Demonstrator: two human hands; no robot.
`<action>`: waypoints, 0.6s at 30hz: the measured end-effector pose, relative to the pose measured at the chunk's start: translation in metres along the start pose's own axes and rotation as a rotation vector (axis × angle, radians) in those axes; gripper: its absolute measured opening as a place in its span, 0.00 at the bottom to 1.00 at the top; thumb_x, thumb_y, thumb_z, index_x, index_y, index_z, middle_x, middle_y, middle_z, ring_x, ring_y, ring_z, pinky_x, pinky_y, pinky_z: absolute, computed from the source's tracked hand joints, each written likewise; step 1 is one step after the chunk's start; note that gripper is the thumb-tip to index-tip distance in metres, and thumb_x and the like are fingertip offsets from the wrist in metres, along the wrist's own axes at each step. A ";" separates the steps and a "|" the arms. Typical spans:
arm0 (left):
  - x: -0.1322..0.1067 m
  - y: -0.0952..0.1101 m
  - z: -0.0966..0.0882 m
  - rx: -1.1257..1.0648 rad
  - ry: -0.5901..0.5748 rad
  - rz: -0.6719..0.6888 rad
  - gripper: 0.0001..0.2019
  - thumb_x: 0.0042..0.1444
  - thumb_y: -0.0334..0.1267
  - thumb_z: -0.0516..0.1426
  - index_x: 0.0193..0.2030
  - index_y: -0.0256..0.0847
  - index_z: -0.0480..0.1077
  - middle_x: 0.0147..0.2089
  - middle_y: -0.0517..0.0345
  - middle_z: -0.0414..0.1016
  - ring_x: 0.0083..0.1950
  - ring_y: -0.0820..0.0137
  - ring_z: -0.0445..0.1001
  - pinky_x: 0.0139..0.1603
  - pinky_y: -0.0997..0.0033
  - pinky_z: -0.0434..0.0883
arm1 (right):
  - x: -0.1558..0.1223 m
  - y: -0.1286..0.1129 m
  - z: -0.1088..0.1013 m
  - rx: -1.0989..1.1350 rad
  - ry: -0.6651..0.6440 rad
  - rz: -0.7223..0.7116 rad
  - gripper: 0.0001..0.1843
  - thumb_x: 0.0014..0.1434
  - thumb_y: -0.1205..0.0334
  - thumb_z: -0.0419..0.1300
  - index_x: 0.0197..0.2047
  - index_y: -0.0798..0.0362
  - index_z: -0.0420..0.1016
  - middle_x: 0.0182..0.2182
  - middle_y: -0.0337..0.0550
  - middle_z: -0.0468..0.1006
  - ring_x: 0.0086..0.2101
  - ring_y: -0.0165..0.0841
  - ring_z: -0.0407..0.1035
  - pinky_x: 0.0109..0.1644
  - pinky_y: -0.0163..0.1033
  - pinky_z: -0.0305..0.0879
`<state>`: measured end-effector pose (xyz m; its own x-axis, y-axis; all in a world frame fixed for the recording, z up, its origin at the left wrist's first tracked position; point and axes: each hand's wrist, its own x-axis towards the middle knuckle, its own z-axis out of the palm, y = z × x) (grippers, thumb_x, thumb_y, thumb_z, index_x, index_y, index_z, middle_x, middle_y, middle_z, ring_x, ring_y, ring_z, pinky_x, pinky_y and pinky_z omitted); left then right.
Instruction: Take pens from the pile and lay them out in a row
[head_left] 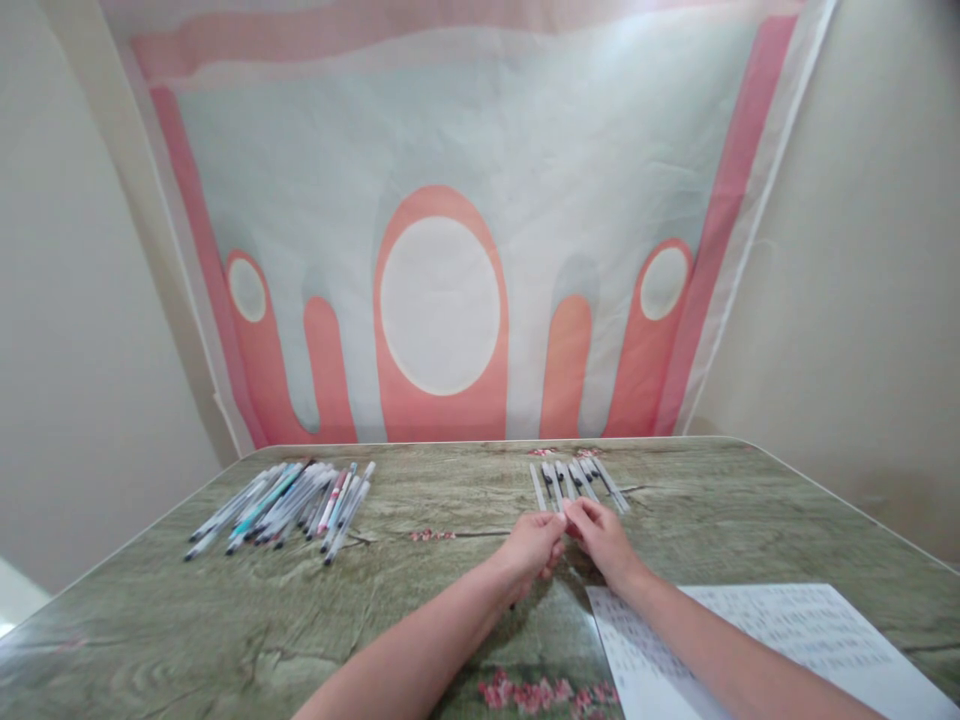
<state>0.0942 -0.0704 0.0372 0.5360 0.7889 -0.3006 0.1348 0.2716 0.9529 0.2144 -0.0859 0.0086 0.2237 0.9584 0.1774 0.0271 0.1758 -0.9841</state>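
My left hand (534,545) is closed around a pen, mostly hidden by the hand; only a small dark end (513,606) shows below the wrist. Fingertip to fingertip with it, my right hand (600,537) is closed in a pinch at what looks like the pen's far end, though the fingers cover most of that spot. Just beyond both hands lies a loose row of clear-barrelled pens (583,482), some with dark parts, pointing away from me side by side.
A larger heap of pens (285,502), mostly clear with a few blue and pink ones, lies at the left on the wood-patterned table (225,640). Written paper (795,640) lies under my right forearm. A pink and grey printed sheet (442,120) hangs behind the table.
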 end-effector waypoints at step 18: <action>-0.003 0.012 -0.009 0.015 -0.046 -0.029 0.29 0.46 0.61 0.46 0.36 0.33 0.67 0.22 0.62 0.64 0.15 0.84 0.48 0.16 0.80 0.45 | 0.005 0.003 -0.003 0.132 0.135 0.065 0.19 0.49 0.44 0.52 0.23 0.53 0.64 0.14 0.31 0.57 0.14 0.24 0.49 0.16 0.31 0.47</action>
<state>0.0868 -0.0653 0.0489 0.5693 0.7545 -0.3265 0.1632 0.2855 0.9444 0.2185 -0.0808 0.0069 0.3498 0.9313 0.1017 -0.1174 0.1513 -0.9815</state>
